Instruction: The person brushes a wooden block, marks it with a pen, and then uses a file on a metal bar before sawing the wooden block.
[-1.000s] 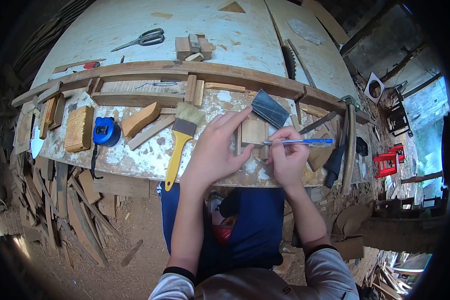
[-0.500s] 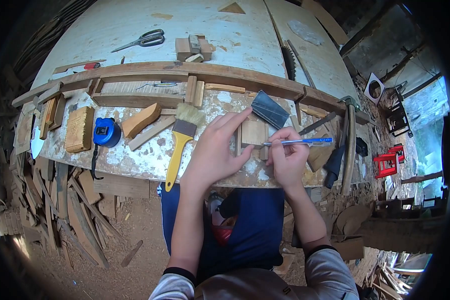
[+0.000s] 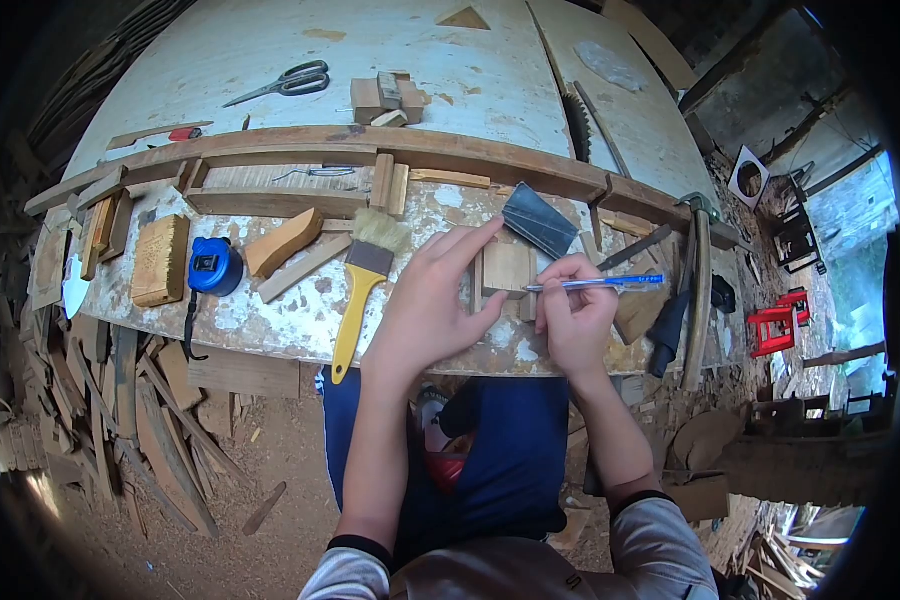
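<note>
My right hand [image 3: 580, 315] is closed round a blue ballpoint pen [image 3: 610, 284], its tip at the right edge of a small wooden block [image 3: 510, 265]. My left hand [image 3: 425, 300] braces this block from the left, thumb along its near edge and index finger stretched past its far side. That fingertip reaches a dark, flat rectangular piece [image 3: 540, 220] lying tilted behind the block. Left of my left hand lies a wide paintbrush [image 3: 360, 285] with a yellow handle.
Farther left are a blue tape measure [image 3: 214, 266], a wood block [image 3: 160, 260] and a shaped offcut [image 3: 283, 242]. A long wooden rail [image 3: 470, 150] crosses the bench behind my hands. Beyond it lie scissors [image 3: 285, 83] and a saw blade [image 3: 577, 125]. A clamp [image 3: 700, 205] grips the right side.
The pen has shifted very slightly at the block's edge. My left hand and the block stay in place.
</note>
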Motion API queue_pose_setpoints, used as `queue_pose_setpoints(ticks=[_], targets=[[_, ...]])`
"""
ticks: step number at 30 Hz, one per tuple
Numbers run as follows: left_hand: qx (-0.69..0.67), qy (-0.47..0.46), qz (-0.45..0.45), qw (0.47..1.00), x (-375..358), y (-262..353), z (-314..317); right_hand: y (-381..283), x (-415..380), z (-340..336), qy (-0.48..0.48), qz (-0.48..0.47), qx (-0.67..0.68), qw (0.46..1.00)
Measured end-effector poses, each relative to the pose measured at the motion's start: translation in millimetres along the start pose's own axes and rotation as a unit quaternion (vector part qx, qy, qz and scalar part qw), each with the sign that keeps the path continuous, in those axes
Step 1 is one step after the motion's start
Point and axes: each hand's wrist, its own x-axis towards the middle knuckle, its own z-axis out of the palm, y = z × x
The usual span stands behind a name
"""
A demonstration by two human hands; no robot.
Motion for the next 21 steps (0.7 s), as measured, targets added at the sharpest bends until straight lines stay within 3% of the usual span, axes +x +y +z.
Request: queue_pose_setpoints(ticks=[3, 6, 14, 18, 19, 21], targets=[[0.0, 0.001, 0.0, 1.0, 0, 1, 0, -1, 0, -1, 0.007, 0.0, 0.016, 1.0], [0.013, 0.015, 0.009, 1.0, 1, 4, -1, -8, 7, 4, 0.076, -0.049, -0.058, 0.994], [0.027, 0.041, 0.025, 0.999, 1, 5, 2, 3, 8, -8, 0.003, -0.088, -0.025, 0.996], [0.036, 0.033, 0.01, 0.999, 2, 9, 2, 4, 9, -8, 0.022, -0.129, -0.055, 0.99], [0.039, 0.031, 0.007, 0.999, 2, 9, 2, -3, 8, -7, 0.023, -0.091, -0.04, 0.995], [0.045, 0.026, 0.006, 0.999, 2, 10, 3, -6, 13, 0, 0.062, -0.129, -0.122, 0.982]])
